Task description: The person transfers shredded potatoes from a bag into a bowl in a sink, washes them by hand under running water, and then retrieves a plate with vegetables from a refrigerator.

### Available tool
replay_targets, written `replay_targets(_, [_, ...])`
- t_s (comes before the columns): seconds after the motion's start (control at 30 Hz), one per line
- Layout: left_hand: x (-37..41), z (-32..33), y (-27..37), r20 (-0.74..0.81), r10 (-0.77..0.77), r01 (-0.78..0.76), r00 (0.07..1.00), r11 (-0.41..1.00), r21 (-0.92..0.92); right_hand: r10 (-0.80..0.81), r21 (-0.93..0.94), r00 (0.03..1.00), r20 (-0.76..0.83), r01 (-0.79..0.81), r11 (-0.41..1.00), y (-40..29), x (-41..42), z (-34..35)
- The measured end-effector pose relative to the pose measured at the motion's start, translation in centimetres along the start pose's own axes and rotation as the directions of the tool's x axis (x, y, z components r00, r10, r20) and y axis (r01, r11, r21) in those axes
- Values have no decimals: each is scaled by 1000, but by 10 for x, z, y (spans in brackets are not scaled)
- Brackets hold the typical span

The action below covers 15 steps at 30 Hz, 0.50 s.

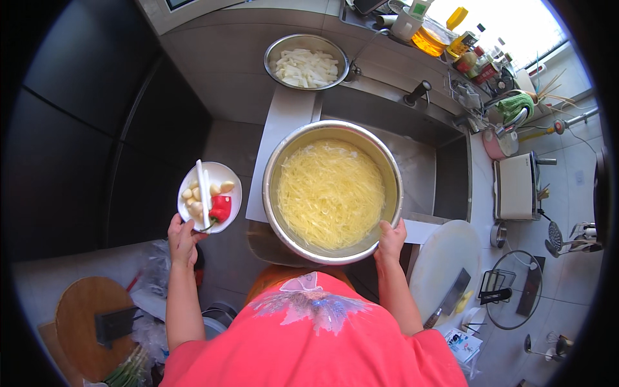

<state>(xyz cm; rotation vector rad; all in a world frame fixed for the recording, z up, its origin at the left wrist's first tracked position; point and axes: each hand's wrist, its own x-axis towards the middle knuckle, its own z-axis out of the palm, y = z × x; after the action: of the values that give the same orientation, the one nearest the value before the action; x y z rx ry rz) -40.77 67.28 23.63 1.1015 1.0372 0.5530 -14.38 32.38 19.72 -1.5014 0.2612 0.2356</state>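
My left hand point(184, 240) grips the near rim of a small white plate point(233, 180), held out to the left above the floor. On it lie several peeled garlic cloves point(195, 208), a red pepper point(221, 208) with a green stem, and two white stalk pieces point(205, 196), perhaps scallion. My right hand point(390, 240) holds the near right rim of a large metal basin point(272, 179), thumb over the edge. Fine pale-yellow shreds point(333, 193), likely potato, fill it in liquid. The basin overlaps the counter corner and sink; whether it rests there I cannot tell.
A steel bowl of white strips point(305, 67) stands beyond the sink point(411, 150). Right of me, a cleaver point(456, 292) lies on a round white cutting board point(442, 256). Bottles point(466, 43) line the windowsill. A toaster point(515, 187) sits farther right; black cabinet doors point(87, 145) stand left.
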Motion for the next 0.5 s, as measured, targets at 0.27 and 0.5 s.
replay_targets(0.27, [-23,-30,5,-96,-17,16,995,1000,-18,-51,12,996,-68,51,999,5,-6,67])
replay_targets(0.5, [-40,-33,11,-69,-8,3,998,997,-72,-55,62,995,-83,60,996,18,1,110])
